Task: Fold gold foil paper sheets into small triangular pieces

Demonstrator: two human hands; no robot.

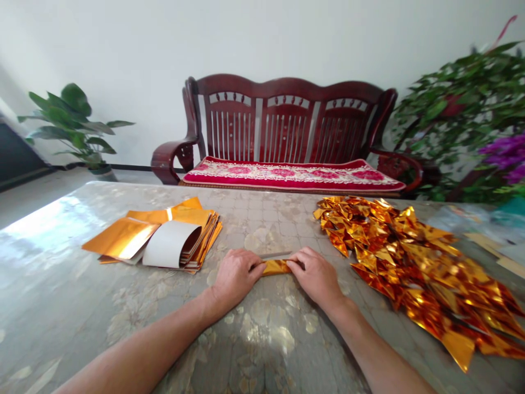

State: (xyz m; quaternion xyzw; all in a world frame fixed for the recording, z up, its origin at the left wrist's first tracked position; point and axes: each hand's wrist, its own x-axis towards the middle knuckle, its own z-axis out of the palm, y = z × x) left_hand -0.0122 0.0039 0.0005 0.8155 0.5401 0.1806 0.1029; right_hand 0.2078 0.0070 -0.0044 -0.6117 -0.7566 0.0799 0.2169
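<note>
A narrow strip of folded gold foil paper [276,266] lies on the marble-patterned table [262,334]. My left hand [234,276] presses down on its left end with curled fingers. My right hand [315,275] pins its right end the same way. Only the middle of the strip shows between the two hands. A stack of flat gold foil sheets [164,238], some with the white back curling up, lies to the left. A large heap of folded gold foil pieces [414,262] spreads out on the right.
Behind the table stands a dark red wooden bench [287,126] with a red patterned cushion. A potted plant [74,126] is on the floor at the back left. Green and purple plants [476,115] crowd the right.
</note>
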